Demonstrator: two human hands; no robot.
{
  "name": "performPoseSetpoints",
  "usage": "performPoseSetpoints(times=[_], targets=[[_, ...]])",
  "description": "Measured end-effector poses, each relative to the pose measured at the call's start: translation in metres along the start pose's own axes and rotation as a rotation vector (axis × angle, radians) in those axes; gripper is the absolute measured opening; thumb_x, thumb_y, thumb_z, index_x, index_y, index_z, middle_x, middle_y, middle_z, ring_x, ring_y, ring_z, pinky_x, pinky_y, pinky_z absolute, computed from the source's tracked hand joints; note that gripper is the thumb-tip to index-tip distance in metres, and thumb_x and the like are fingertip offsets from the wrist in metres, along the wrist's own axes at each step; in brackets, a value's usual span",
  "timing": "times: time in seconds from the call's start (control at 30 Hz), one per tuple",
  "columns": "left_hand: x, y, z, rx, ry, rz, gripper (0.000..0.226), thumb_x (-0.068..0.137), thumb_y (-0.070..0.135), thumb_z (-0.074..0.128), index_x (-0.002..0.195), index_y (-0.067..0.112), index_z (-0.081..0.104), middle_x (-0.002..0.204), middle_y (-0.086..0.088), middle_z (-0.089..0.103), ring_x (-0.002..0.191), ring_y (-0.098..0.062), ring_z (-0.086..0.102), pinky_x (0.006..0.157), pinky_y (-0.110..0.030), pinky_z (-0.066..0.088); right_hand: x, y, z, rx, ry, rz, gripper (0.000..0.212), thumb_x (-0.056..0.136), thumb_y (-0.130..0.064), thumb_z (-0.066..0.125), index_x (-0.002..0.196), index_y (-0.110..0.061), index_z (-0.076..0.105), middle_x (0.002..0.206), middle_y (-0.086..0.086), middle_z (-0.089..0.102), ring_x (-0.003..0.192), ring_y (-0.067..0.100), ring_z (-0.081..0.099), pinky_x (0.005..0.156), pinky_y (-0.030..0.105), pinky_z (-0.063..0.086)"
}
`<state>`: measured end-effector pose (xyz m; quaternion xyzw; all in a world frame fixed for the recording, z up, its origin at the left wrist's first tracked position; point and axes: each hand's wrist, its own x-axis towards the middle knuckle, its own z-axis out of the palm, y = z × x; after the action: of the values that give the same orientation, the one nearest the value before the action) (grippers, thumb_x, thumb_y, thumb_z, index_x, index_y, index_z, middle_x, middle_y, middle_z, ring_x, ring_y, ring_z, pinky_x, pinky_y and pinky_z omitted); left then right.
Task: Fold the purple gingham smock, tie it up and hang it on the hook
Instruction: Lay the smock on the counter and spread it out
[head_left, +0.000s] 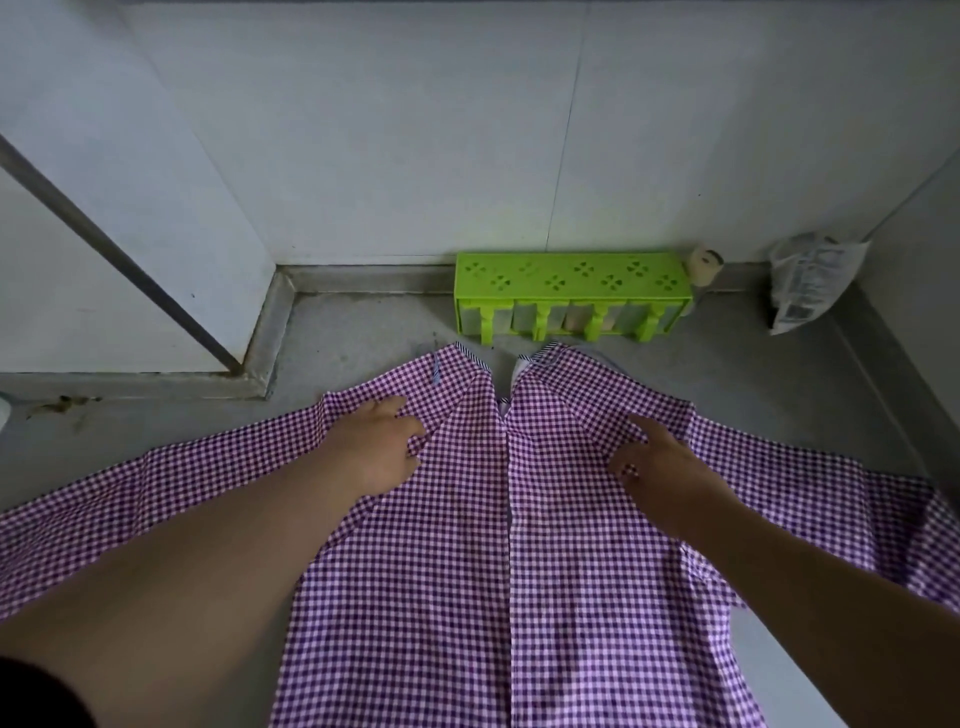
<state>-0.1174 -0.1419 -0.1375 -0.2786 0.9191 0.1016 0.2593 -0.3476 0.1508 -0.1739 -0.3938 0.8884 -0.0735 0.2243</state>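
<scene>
Both hands (387, 447) (657, 457) press flat on the smock (467, 571), spread over grey counter (363, 332) beneath white walls (415, 130).

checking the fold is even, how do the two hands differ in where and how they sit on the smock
The left hand lies left of the centre opening, nearer the collar; the right hand lies right of it, a little lower. The left hand's fingers lie close together, while the right hand's are spread, the forefinger stretched towards the collar. Both press flat on the smock, holding nothing.
</scene>
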Motion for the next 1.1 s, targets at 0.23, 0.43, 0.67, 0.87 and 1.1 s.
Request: performPoseSetpoints(times=[0.23,0.43,0.67,0.87,1.1], targets=[[0.031,-0.017,0.003,-0.069,0.016,-0.186,0.108,0.086,0.071,0.065,0.167,0.030,0.008,0.176,-0.004,0.004,0.159,-0.031,0.018,0.128,-0.052,0.022,0.033,0.021,-0.007,-0.006,-0.016,0.104,0.065,0.080,-0.048,0.075,0.139,-0.027,0.055,0.164,0.014,0.021,0.142,0.034,0.044,0.116,0.045,0.041],[0.047,-0.026,0.002,-0.180,-0.045,-0.186,0.135,0.068,0.072,0.080,0.166,0.035,-0.006,0.176,-0.003,0.001,0.158,-0.032,0.019,0.128,-0.052,0.023,0.026,0.027,-0.002,0.026,-0.044,0.129,0.074,0.079,-0.045,0.080,0.142,-0.025,0.047,0.161,0.014,0.022,0.142,0.037,0.042,0.113,0.050,0.043],[0.038,0.010,0.000,0.050,0.096,0.149,0.089,0.086,0.056,0.072,0.161,0.032,0.030,0.163,-0.002,0.029,0.143,-0.027,0.040,0.118,-0.046,0.041,0.031,-0.041,-0.023,-0.239,-0.013,-0.185,0.056,0.092,-0.023,0.058,0.144,-0.036,0.041,0.156,-0.005,0.031,0.132,0.024,0.050,0.102,0.046,0.050],[0.041,0.021,0.014,0.115,0.030,0.081,0.101,0.084,0.083,0.055,0.164,0.043,0.008,0.173,-0.012,0.011,0.153,-0.038,0.023,0.123,-0.055,0.032,0.065,-0.101,-0.011,-0.093,0.046,-0.229,0.041,0.097,-0.025,0.055,0.138,-0.032,0.051,0.144,-0.008,0.045,0.122,0.021,0.058,0.094,0.045,0.055],[0.034,0.020,0.019,0.195,-0.009,0.083,0.118,0.074,0.088,0.062,0.163,0.045,-0.004,0.173,-0.024,-0.002,0.157,-0.042,0.013,0.123,-0.058,0.031,0.102,-0.130,-0.003,-0.101,0.002,-0.120,0.058,0.095,-0.041,0.058,0.147,-0.025,0.040,0.140,0.007,0.045,0.123,0.032,0.057,0.096,0.049,0.053]])
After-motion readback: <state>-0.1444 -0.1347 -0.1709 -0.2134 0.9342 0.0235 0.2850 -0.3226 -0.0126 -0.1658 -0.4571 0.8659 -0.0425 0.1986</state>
